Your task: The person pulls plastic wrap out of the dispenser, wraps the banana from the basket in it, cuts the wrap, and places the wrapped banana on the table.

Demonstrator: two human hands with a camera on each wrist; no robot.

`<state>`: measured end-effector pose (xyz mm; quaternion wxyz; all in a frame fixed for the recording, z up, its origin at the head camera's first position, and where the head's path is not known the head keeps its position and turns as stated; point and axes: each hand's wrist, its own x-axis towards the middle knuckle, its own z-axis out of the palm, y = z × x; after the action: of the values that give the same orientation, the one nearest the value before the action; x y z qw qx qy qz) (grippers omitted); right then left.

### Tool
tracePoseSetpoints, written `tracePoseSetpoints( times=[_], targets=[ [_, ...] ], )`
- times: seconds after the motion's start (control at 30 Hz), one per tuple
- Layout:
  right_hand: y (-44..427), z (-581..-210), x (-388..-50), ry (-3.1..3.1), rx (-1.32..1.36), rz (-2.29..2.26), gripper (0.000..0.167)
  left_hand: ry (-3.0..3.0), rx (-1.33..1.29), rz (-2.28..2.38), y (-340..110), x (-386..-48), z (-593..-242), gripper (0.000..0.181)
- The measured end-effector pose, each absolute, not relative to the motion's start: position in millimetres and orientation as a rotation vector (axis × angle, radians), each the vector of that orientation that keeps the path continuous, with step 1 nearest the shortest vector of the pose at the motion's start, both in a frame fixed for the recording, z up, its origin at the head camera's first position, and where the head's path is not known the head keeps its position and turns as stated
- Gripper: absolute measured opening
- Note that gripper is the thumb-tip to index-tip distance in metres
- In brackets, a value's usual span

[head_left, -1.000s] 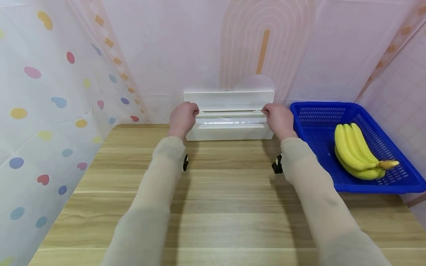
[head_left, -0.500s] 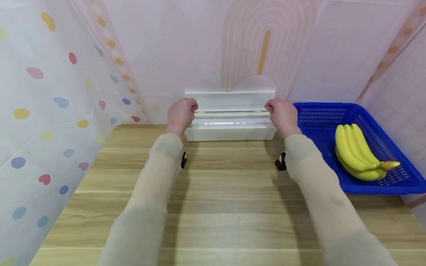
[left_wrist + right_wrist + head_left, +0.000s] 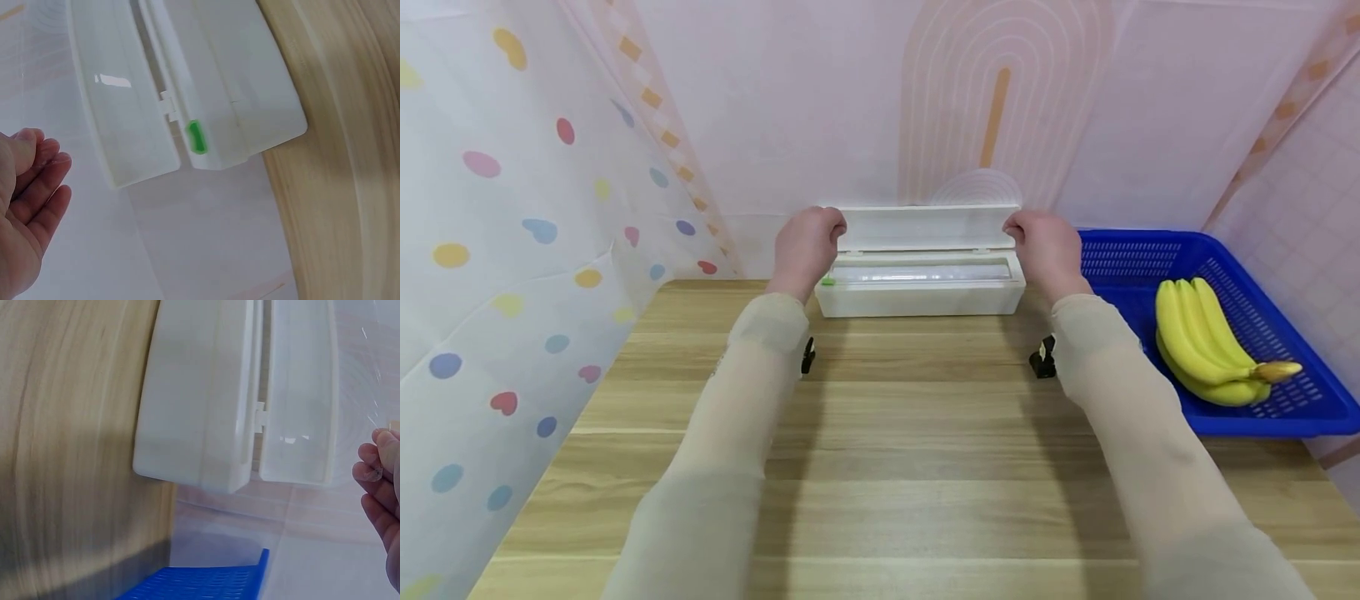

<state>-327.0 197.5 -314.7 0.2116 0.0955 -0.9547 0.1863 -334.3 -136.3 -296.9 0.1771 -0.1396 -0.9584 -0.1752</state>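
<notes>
A white cling film dispenser (image 3: 925, 302) stands at the table's back edge, its lid (image 3: 928, 227) swung up on hinges. Inside, a shiny clear roll (image 3: 917, 273) shows, and a green slider (image 3: 197, 137) sits at the left end. My left hand (image 3: 803, 250) is raised beside the lid's left end, thumb pinched against curled fingers. At the right end, my right hand (image 3: 1051, 250) pinches the same way. Clear cling film (image 3: 373, 419) glints at the right fingertips; a thin edge of it also shows at the left ones. Most of the sheet is too transparent to trace.
A blue plastic basket (image 3: 1285, 329) holding a bunch of bananas (image 3: 1198, 333) stands right of the dispenser, close to the right forearm. Patterned cloth (image 3: 760, 100) hangs behind and along both sides of the wooden table (image 3: 917, 433).
Both hands have risen from the dispenser's opening toward the lid's top edge and spread slightly apart. The dispenser's ends and green slider have come into sight.
</notes>
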Motion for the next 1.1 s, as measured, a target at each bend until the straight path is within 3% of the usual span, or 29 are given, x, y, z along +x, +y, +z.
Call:
tracePoseSetpoints(
  times=[1.1],
  targets=[
    [202.7,-263.9,-321.6,-2.549,0.355,0.473,0.014,-2.633,-0.459,-0.443,-134.5,-324.1,-241.7,0.016]
  ],
)
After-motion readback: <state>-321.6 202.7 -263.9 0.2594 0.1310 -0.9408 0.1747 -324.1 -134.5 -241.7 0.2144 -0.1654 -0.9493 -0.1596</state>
